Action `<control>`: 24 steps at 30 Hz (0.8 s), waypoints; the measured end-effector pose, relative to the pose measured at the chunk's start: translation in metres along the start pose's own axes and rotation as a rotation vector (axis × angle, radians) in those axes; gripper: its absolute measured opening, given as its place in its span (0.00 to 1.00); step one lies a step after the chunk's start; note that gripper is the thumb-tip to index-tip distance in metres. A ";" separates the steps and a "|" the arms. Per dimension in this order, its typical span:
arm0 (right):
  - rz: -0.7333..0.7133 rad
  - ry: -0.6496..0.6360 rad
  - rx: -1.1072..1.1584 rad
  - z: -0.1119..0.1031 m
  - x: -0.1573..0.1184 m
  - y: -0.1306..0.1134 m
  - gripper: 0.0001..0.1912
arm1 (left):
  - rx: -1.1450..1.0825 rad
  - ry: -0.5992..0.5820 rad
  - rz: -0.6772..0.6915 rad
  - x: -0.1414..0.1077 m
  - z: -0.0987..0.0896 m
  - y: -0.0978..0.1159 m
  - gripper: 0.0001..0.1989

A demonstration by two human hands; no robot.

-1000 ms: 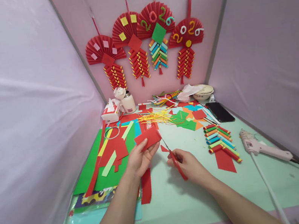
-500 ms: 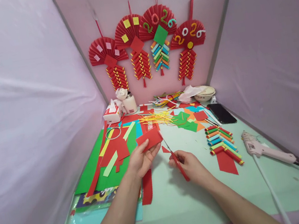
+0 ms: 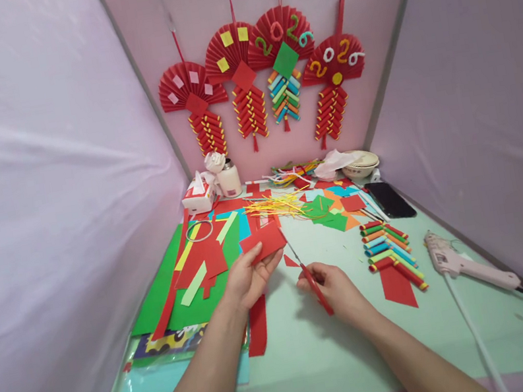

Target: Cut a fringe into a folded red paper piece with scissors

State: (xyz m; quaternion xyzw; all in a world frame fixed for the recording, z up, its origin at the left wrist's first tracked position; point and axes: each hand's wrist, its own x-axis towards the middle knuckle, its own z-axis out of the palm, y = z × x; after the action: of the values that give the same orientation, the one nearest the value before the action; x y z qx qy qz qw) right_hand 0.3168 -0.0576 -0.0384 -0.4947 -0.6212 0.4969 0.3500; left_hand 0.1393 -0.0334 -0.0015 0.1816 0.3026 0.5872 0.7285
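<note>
My left hand [image 3: 253,276] pinches a red piece of paper [image 3: 265,241] above the table, thumb on top and fingers beneath. In my right hand [image 3: 331,288] is a pair of scissors [image 3: 316,288] with red handles. Their blades point up and to the left and meet the paper's right edge. Whether the blades are apart is too small to tell. A small red paper scrap [image 3: 291,261] lies on the table just below the blades. Near my left wrist a red paper strip [image 3: 258,327] lies on the tabletop, partly covered by the forearm.
Colored paper tubes [image 3: 388,248] lie in a chevron on the right, near a glue gun [image 3: 471,264] with its cord and a black phone [image 3: 391,199]. Green sheets [image 3: 157,293] with paper strips lie left. Yellow strips [image 3: 276,205] are behind; red fan decorations [image 3: 279,36] hang at the back.
The view has shifted slightly. My hands, the red paper and the scissors keep nearly the same pose, with the blades still at the paper's right edge.
</note>
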 end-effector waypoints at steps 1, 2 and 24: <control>0.003 0.002 0.001 0.000 0.000 0.000 0.16 | 0.003 0.000 0.000 0.000 0.000 0.000 0.13; 0.008 0.004 0.001 0.000 0.000 0.000 0.16 | 0.009 -0.001 0.001 0.000 0.000 -0.001 0.13; -0.010 0.006 0.003 0.001 0.000 0.000 0.19 | 0.162 -0.044 0.046 -0.001 -0.005 -0.003 0.12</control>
State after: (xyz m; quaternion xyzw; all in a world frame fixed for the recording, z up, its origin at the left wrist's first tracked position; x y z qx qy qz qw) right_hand 0.3162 -0.0578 -0.0384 -0.4927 -0.6217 0.4946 0.3550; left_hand 0.1382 -0.0351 -0.0064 0.2597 0.3289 0.5732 0.7041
